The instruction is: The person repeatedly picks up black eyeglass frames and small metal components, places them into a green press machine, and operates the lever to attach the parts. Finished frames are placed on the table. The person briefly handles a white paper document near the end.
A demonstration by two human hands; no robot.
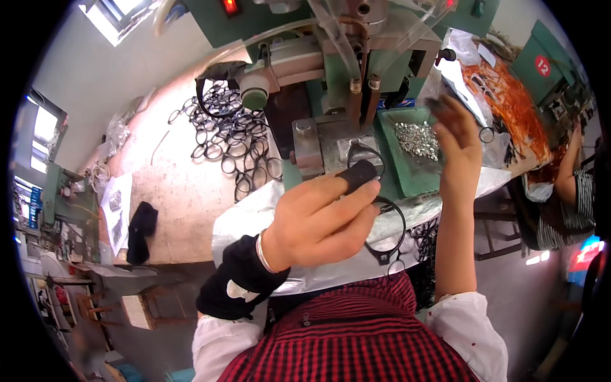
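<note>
My left hand is closed on a black round-rimmed eyeglass frame. One rim lies up against the machine's metal work block, and the other hangs below my fingers. A black sleeve covers one fingertip of that hand. To the right, my right hand is raised by the right side of a green tray. Its fingertips look dark and are smeared by motion, so what they hold, if anything, cannot be made out. Small shiny metal parts are heaped in the tray.
A green machine with clear hoses stands straight ahead. Many black eyeglass frames are piled on the table to its left. A black cloth lies at the left table edge. Orange pieces and a co-worker's arm are at far right.
</note>
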